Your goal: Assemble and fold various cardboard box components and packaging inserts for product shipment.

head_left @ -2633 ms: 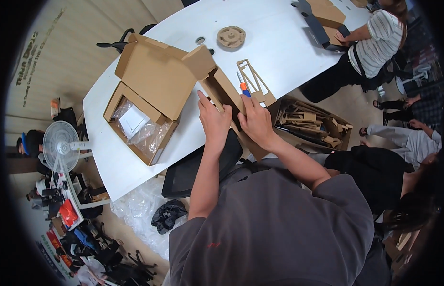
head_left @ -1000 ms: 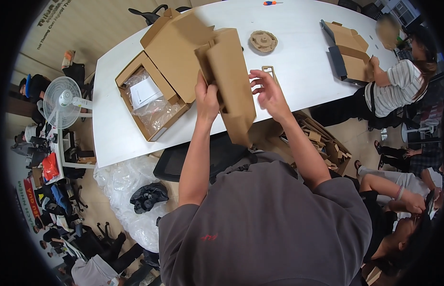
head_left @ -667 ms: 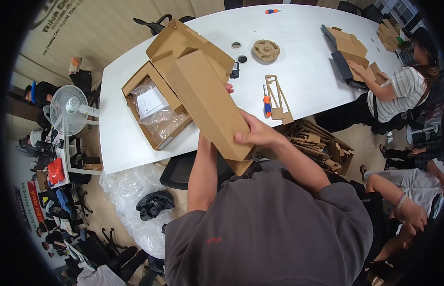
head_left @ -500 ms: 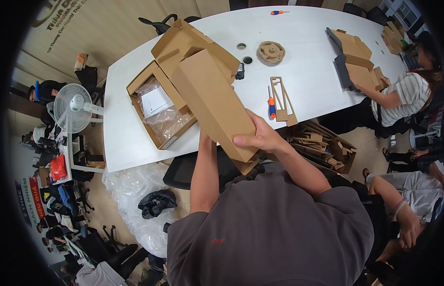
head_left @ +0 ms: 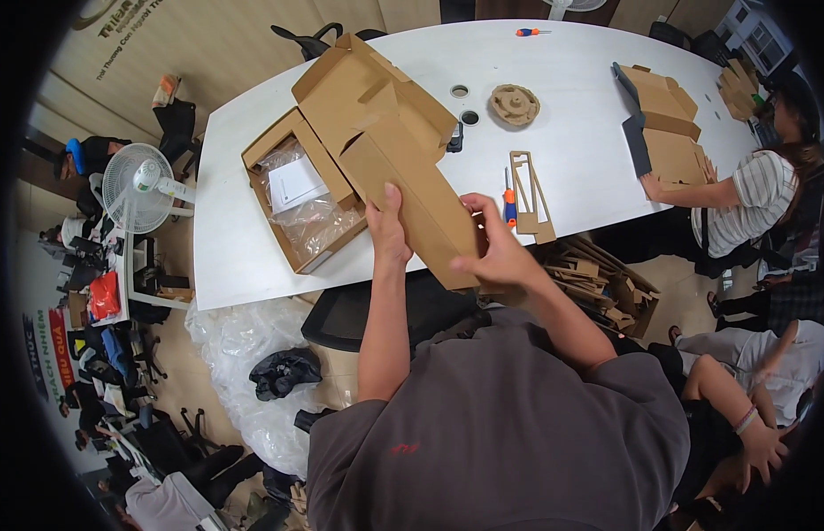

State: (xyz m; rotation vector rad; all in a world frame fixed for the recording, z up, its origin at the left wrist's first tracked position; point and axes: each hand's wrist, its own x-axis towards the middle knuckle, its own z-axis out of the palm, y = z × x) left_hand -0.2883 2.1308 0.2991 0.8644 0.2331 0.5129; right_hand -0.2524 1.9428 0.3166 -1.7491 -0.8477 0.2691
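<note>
A long brown cardboard box (head_left: 412, 199) is held between my two hands, slanting from upper left to lower right over the table's near edge. My left hand (head_left: 389, 228) grips its left side, thumb lying on the upper face. At the lower right end, my right hand (head_left: 496, 243) closes around the edge with bent fingers. Behind it stands an open carton (head_left: 310, 257) with its lid folded back, holding clear plastic wrap (head_left: 315, 228) and a white booklet (head_left: 297, 186).
On the white table (head_left: 244, 292) lie an orange-blue screwdriver (head_left: 509, 205), a cut cardboard frame (head_left: 541, 217), a round moulded pulp piece (head_left: 515, 104) and another screwdriver (head_left: 531, 32). To the right, a co-worker handles an open box (head_left: 673, 155). A scrap bin (head_left: 646, 319) stands below the edge.
My left hand has come from beneath the long box to its left side, thumb now showing on top. My right hand's fingers have shifted along the edge. The co-worker's arms moved lower.
</note>
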